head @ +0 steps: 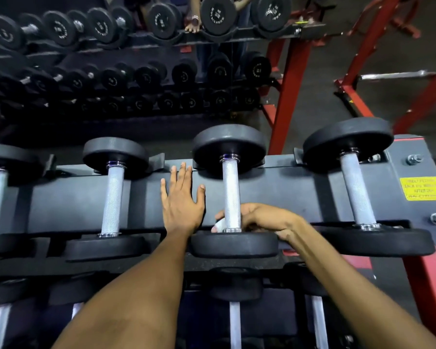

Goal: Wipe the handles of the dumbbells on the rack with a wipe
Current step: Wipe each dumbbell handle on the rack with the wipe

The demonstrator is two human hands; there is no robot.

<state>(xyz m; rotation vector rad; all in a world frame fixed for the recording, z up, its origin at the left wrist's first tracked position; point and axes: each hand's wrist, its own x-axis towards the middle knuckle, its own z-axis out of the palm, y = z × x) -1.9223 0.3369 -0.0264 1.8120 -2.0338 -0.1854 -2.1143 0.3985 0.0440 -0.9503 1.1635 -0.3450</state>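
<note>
Several dumbbells with black heads and knurled silver handles lie across the dark rack (300,190). My right hand (264,219) curls round the near end of the middle dumbbell handle (230,190), and holds a white wipe (218,225) against it; only a scrap of the wipe shows at my fingertips. My left hand (181,197) lies flat on the rack's top plate just left of that handle, fingers straight and spread. Another handle (113,200) lies to the left and one more handle (356,190) to the right.
A lower tier of dumbbells (234,321) sits under my arms. A mirror behind the rack reflects rows of dumbbells (106,76) and a person's hand (193,25). Red frame posts (287,96) stand at the right. A yellow label (422,188) is on the rack's right end.
</note>
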